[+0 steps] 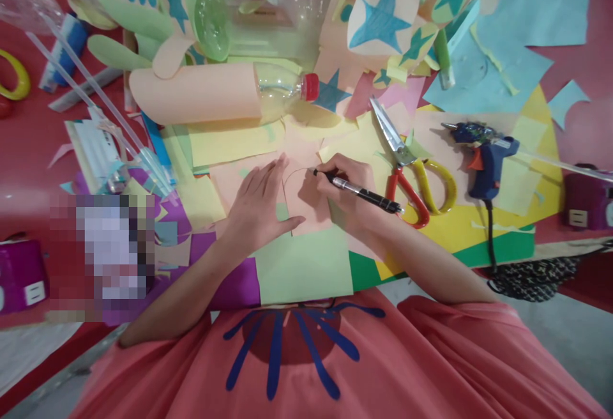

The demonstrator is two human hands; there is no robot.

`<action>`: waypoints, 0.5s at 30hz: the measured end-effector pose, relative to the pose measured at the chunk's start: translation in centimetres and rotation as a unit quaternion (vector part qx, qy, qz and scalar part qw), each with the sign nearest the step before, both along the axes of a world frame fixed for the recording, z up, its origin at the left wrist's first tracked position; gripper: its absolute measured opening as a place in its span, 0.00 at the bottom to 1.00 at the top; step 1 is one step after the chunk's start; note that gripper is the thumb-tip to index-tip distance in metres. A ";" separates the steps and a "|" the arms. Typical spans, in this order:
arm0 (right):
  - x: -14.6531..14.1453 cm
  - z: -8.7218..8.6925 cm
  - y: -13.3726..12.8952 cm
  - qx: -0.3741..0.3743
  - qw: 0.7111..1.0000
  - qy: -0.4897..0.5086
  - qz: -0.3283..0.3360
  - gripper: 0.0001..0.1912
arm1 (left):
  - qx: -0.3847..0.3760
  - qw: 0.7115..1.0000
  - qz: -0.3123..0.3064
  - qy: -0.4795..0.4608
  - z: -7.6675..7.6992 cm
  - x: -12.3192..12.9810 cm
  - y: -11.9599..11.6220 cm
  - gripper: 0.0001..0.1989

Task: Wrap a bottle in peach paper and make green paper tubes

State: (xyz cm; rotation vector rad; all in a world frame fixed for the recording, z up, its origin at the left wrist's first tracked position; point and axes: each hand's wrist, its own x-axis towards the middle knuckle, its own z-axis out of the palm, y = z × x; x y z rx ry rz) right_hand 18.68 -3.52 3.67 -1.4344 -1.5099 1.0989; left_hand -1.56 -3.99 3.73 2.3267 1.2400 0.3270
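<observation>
Clear rods, left: we note several slender, glassy rods (157, 170), slanting across the cluttered side of the red tabletop (29, 176).
Bottle: a transparent plastic bottle (205, 93) lies on its side, its body sleeved in smooth peach paper, its ridged red cap (311, 87) facing right.
Left hand: we record the left hand (256, 198) laid palm down, released, fingers straight and thumb splayed, the thumb pressing on the peach sheet (309, 205).
Peach sheet: matte, flat, between our two hands; a thin dark curved line runs over it. Just below we see a plain pale green sheet (304, 266).
Right hand: the right hand (352, 182) grasps a glossy black pen (368, 197) with a silvery band, tip touching the peach sheet.
Scissors: just right of that hand, scissors (398, 157) lie with pointed metal blades and red and yellow plastic loops.
Glue gun: farther right, we find a dark blue plastic glue gun (488, 167) with an orange trigger, resting on paper.
</observation>
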 end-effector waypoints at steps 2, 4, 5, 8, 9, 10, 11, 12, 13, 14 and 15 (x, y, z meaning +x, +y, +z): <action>-0.1 0.2 0.1 -0.008 1.000 -0.001 -0.016 0.06 | 0.005 1.000 0.000 -0.006 -0.1 0.0 0.0 0.54; -0.2 0.5 0.2 -0.020 0.999 0.002 -0.029 0.06 | 0.005 1.000 0.001 -0.006 -0.1 0.0 0.0 0.54; -0.3 0.6 0.3 -0.025 0.999 0.005 -0.032 0.06 | 0.002 1.000 0.001 -0.004 -0.1 0.0 0.0 0.54; -0.3 0.9 0.4 -0.029 0.999 0.011 -0.030 0.06 | -0.007 1.000 0.001 -0.001 0.0 0.0 0.1 0.53; -0.3 1.0 0.4 -0.029 0.999 0.012 -0.031 0.06 | -0.007 1.000 0.001 -0.001 0.0 0.0 0.1 0.53; -0.2 1.1 0.3 -0.031 0.999 0.012 -0.032 0.07 | -0.005 1.000 0.001 0.000 0.0 0.0 0.0 0.53; -0.2 1.2 0.3 -0.034 0.999 0.012 -0.033 0.07 | -0.002 1.000 0.002 0.001 0.0 0.0 0.0 0.54; -0.2 1.2 0.3 -0.036 0.999 0.012 -0.033 0.07 | 0.001 1.000 0.001 0.002 0.0 0.0 0.0 0.55; -0.1 1.3 0.2 -0.037 0.999 0.011 -0.033 0.07 | 0.002 1.000 0.002 0.004 0.0 0.0 0.0 0.55; -0.1 1.4 0.2 -0.039 0.999 0.008 -0.032 0.08 | 0.002 1.000 0.002 0.006 0.0 0.1 0.0 0.55; -0.1 1.4 0.2 -0.037 0.999 0.005 -0.034 0.08 | 0.001 1.000 0.002 0.007 0.0 0.1 0.0 0.56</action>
